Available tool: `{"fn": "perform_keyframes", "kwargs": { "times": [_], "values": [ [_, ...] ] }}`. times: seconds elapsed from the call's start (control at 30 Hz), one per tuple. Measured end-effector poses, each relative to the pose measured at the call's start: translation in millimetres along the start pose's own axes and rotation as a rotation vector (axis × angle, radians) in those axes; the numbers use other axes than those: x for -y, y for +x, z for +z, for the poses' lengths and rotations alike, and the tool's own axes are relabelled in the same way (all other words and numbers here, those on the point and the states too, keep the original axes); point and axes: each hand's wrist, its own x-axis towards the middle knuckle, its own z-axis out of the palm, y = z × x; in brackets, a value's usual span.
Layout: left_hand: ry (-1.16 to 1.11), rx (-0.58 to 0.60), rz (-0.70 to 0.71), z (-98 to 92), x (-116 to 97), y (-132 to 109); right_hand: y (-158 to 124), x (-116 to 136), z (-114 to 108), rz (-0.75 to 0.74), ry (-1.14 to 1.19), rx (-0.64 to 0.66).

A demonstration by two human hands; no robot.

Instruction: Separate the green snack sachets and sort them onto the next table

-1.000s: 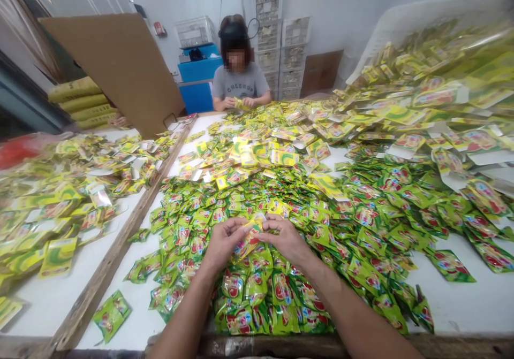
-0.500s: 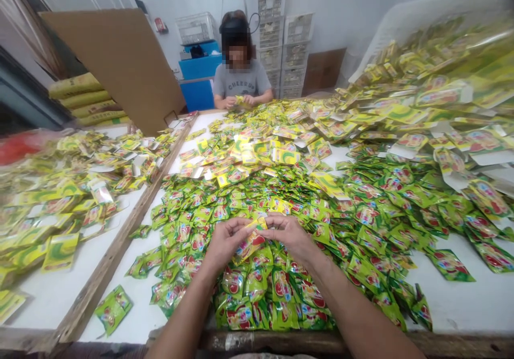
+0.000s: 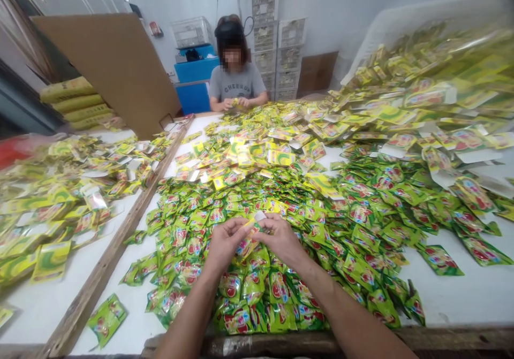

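My left hand [image 3: 225, 243] and my right hand [image 3: 281, 237] meet over a heap of green sachets [image 3: 261, 289] at the near edge of the white table [image 3: 461, 295]. Both hands pinch one yellow and green sachet [image 3: 249, 237] between their fingertips, its white corner sticking up between them. More green sachets with red print spread in front and to the right of my hands. Yellow carded packets [image 3: 257, 153] lie further back on the table.
A person in a grey shirt [image 3: 236, 83] sits at the far end, handling a packet. A tilted white crate [image 3: 405, 22] spills packets at the right. A wooden strip [image 3: 120, 241] divides off the left table, covered in packets. Cardboard sheet [image 3: 108, 65] and stacked crates [image 3: 277, 32] stand behind.
My hands have stayed in place, working the sachet between the fingertips; its white corner now shows. The view has shifted slightly.
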Motion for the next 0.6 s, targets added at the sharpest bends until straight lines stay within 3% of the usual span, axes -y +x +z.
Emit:
{"fn": "perform_keyframes", "kwargs": {
  "times": [0.13, 0.2, 0.33, 0.4, 0.5, 0.57, 0.6],
  "values": [
    [-0.018, 0.031, -0.049, -4.6, 2.3, -2.3, -1.6, -2.2, -0.9, -0.062, -0.014, 0.220],
    [0.007, 0.069, -0.078, -7.9, 0.5, -3.7, -2.6, -2.8, 1.9, -0.093, 0.018, 0.265],
    [0.173, 0.178, -0.102, -13.6, -3.2, -6.7, -0.6, -1.6, 5.9, -0.149, 0.069, 0.221],
    [0.227, 0.152, -0.118, -21.5, -4.8, -7.3, 4.3, -2.4, 1.1, -0.164, 0.015, 0.097],
    [0.341, -0.041, -0.110, -54.2, -19.1, -6.9, 15.4, -10.6, -13.7, -0.161, -0.285, -0.195],
    [0.511, -0.303, -0.095, -92.1, -43.1, -6.1, 22.1, -19.6, -23.2, -0.142, -0.527, -0.287],
    [0.625, -0.507, -0.081, -113.4, -59.0, -5.4, 24.3, -24.1, -26.3, -0.131, -0.623, -0.290]
  ]
}}
